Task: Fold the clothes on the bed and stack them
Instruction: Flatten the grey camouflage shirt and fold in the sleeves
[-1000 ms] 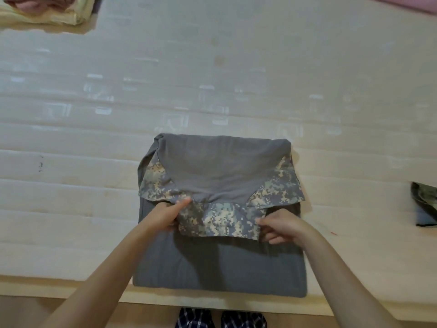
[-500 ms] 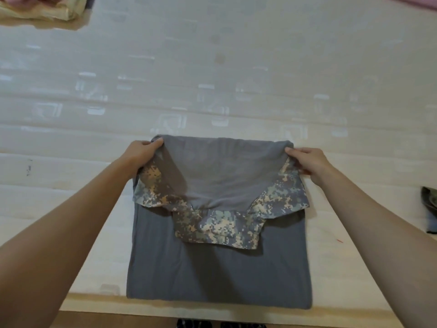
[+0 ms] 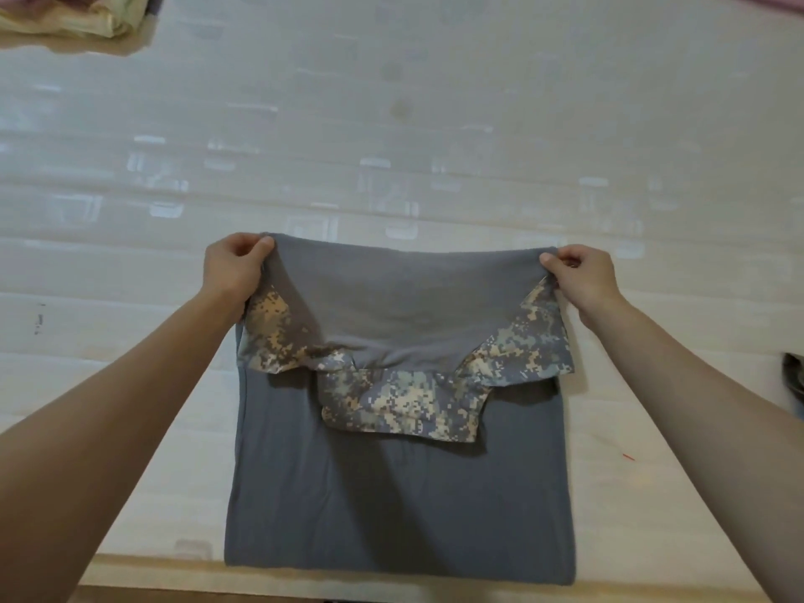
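Note:
A grey shirt (image 3: pixel 400 507) with pixel-camouflage shoulders and collar lies partly folded at the near edge of the bed. Its upper part is turned down over the lower part, so the camouflage collar points toward me. My left hand (image 3: pixel 232 267) pinches the far left corner of the fold. My right hand (image 3: pixel 581 272) pinches the far right corner. Both corners are lifted slightly off the mattress.
The pale quilted mattress (image 3: pixel 435 124) stretches away behind the shirt. A folded yellowish garment (image 3: pixel 69 15) sits at the far left corner. A dark garment (image 3: pixel 794 380) peeks in at the right edge. Pink fabric (image 3: pixel 774 0) shows at the far right corner.
One second ago both hands held the camouflage collar near the middle. They have since moved outward and away from me to the far corners of the fold and closed on them.

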